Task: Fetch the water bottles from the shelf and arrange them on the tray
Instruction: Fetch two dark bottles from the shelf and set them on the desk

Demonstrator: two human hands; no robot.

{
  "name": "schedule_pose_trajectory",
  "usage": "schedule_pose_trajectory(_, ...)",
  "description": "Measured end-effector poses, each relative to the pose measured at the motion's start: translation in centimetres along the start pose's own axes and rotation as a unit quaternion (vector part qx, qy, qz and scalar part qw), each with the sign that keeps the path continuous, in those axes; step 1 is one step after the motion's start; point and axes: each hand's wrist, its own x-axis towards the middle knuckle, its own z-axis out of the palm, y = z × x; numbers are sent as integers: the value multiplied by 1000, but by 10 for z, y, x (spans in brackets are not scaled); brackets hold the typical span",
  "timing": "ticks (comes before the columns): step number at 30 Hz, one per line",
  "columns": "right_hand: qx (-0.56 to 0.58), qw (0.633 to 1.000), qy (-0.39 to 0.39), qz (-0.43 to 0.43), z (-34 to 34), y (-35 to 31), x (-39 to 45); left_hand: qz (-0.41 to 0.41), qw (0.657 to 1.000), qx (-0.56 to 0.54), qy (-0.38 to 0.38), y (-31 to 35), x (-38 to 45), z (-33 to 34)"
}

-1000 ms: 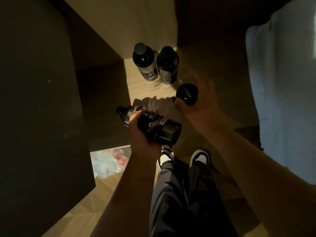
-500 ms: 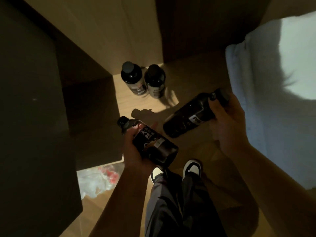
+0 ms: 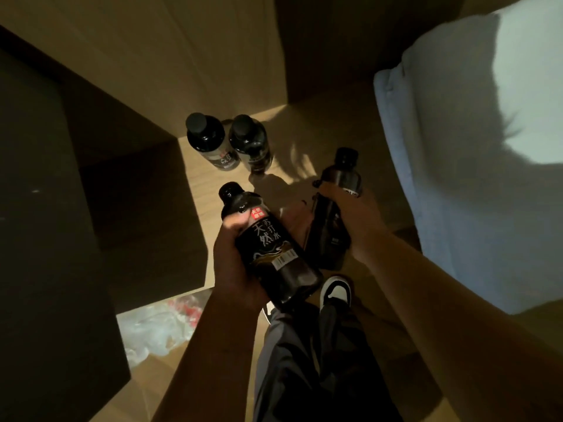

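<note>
Dim wooden shelf [image 3: 304, 141], two bottles [image 3: 228, 141] left standing; left grip [image 3: 234, 263] clenched on labelled bottle [image 3: 271, 248], right grip [image 3: 353, 214] on another bottle [image 3: 335, 208], likely carrying both trayward

Both forearms [image 3: 411, 284] are bare, with no sleeves, watch or rings showing on either hand. The legs wear loose dark grey trousers [image 3: 304, 360] with soft folds down the front. On the feet are low sneakers [image 3: 336, 290], white on the toe with black panels; one shows clearly, the other only as an edge.
</note>
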Motion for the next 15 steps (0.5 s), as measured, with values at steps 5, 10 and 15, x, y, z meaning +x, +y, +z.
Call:
schedule_pose_trajectory(5, 52, 995, 23, 79, -11, -11, -20, -11, 1000, 9, 27, 21, -17, 12)
schedule_pose_trajectory(10, -22, 997, -13, 70, -12, -49, -63, -40, 998, 38, 43, 48, -58, 23)
schedule_pose_trajectory(15, -86, 993, -70, 29, -5, -94, -120, -51, 987, 149, 43, 74, -105, 47)
